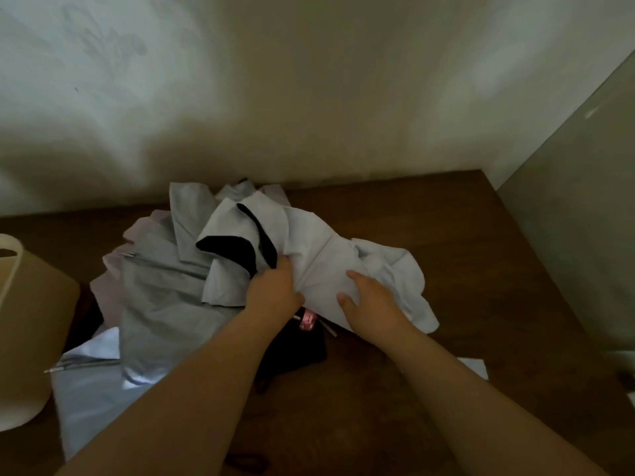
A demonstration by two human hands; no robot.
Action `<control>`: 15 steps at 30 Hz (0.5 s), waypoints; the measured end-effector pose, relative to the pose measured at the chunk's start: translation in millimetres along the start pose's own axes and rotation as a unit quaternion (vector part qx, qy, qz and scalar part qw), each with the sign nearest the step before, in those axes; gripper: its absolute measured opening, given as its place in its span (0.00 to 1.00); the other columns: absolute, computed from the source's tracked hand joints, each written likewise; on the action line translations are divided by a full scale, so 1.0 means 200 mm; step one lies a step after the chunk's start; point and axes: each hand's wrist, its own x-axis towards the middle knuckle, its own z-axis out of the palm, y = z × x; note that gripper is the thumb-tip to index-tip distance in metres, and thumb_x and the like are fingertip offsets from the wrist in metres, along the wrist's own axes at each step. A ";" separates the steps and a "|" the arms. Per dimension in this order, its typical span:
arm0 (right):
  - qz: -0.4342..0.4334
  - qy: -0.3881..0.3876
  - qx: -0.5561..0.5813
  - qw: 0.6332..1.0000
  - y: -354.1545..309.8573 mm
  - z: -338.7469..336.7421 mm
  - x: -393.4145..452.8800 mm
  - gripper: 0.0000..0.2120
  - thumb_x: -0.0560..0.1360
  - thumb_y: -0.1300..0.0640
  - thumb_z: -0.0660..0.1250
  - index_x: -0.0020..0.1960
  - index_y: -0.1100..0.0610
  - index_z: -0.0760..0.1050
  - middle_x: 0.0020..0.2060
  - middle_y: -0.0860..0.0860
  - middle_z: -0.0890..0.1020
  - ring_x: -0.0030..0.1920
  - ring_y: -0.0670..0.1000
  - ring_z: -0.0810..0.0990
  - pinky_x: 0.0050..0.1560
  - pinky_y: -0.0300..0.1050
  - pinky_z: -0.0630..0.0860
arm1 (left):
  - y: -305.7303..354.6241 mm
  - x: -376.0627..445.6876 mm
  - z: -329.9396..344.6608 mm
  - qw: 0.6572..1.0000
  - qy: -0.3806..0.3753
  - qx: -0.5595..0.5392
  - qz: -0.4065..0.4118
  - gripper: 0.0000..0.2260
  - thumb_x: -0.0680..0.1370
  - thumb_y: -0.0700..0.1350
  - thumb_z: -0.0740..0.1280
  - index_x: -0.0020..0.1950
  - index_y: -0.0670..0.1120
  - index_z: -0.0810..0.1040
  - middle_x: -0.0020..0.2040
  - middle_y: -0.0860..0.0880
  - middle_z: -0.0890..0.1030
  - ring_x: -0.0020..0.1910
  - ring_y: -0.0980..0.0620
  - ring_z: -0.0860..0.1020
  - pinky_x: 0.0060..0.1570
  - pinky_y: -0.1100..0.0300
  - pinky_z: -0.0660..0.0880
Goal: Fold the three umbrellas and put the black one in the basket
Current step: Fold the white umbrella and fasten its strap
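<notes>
A crumpled pale grey-white umbrella canopy (319, 255) with a black underside lies on the brown table (429, 235). My left hand (275, 286) grips its folds near the black strap (261, 242). My right hand (371, 300) lies flat on the canopy, fingers straight, pressing the cloth down. A silvery grey umbrella (154, 297) sprawls to the left, its metal rib tips (68, 365) poking out. Black fabric (295, 352) with a pink part (307, 319) shows under my hands. The tan basket (31, 324) stands at the left edge.
A pale wall (309, 97) runs along the table's back edge. A grey panel (584, 252) closes off the right side. A small white sheet (476, 367) lies near the table's right front.
</notes>
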 end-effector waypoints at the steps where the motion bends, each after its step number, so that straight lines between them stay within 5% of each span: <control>1: 0.008 -0.005 0.002 1.000 0.01 0.00 -0.02 0.26 0.80 0.47 0.56 0.75 0.51 0.55 0.74 0.53 0.61 0.72 0.54 0.60 0.71 0.48 0.58 | 0.00 0.00 0.00 1.000 -0.007 -0.023 0.003 0.31 0.82 0.46 0.66 0.81 0.40 0.56 0.64 0.38 0.79 0.61 0.39 0.80 0.54 0.52 0.78; 4: 0.013 -0.023 0.042 0.999 0.02 0.00 -0.07 0.26 0.80 0.46 0.55 0.76 0.50 0.53 0.74 0.52 0.59 0.73 0.53 0.59 0.70 0.46 0.58 | -0.02 -0.01 -0.01 0.998 -0.012 -0.059 0.020 0.24 0.82 0.44 0.65 0.75 0.37 0.65 0.62 0.37 0.79 0.59 0.38 0.80 0.54 0.52 0.77; 6: 0.015 -0.024 0.062 0.998 0.00 -0.01 -0.10 0.28 0.80 0.45 0.55 0.76 0.50 0.53 0.75 0.52 0.59 0.72 0.54 0.61 0.68 0.47 0.61 | -0.04 -0.03 -0.04 0.995 -0.001 -0.089 0.039 0.08 0.82 0.45 0.66 0.56 0.41 0.73 0.51 0.43 0.79 0.53 0.41 0.79 0.48 0.54 0.74; 8: 0.040 -0.017 0.100 0.994 -0.04 -0.01 -0.11 0.30 0.79 0.43 0.56 0.76 0.50 0.51 0.75 0.52 0.59 0.72 0.55 0.62 0.68 0.48 0.62 | -0.05 -0.06 -0.07 0.992 0.013 -0.115 0.046 0.14 0.81 0.46 0.68 0.39 0.48 0.66 0.39 0.50 0.71 0.42 0.48 0.74 0.38 0.56 0.68; 12: 0.110 -0.007 0.247 0.963 -0.15 -0.02 -0.14 0.41 0.71 0.34 0.61 0.77 0.50 0.49 0.74 0.53 0.61 0.70 0.57 0.65 0.67 0.55 0.67 | -0.06 -0.13 -0.16 0.983 0.044 -0.155 0.090 0.17 0.78 0.45 0.71 0.34 0.48 0.67 0.33 0.51 0.70 0.32 0.55 0.69 0.32 0.63 0.64; 15: 0.094 0.007 0.377 0.922 -0.24 -0.01 -0.17 0.55 0.55 0.26 0.66 0.75 0.49 0.55 0.69 0.51 0.70 0.64 0.55 0.72 0.61 0.56 0.74 | -0.08 -0.22 -0.22 0.967 0.076 -0.199 0.137 0.18 0.78 0.41 0.71 0.31 0.48 0.67 0.31 0.52 0.71 0.30 0.59 0.68 0.31 0.63 0.65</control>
